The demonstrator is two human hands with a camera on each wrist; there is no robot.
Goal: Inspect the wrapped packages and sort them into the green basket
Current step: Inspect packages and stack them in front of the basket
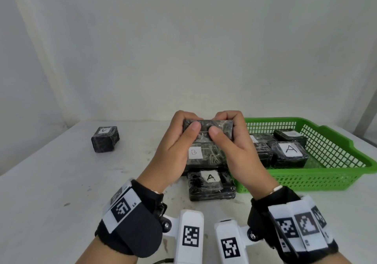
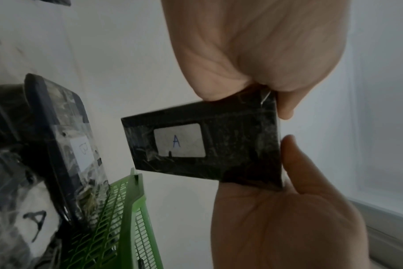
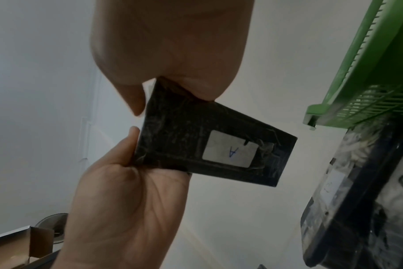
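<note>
Plain white wall (image 1: 183, 39), white table (image 1: 51, 182)

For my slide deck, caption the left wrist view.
Both hands hold a wrapped package labelled A beside the green basket.

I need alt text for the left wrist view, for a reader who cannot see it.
Two hands, left hand and right hand, pinch a black wrapped package whose white label reads "A". Lower left, the green basket sits beside more wrapped packages.
</note>
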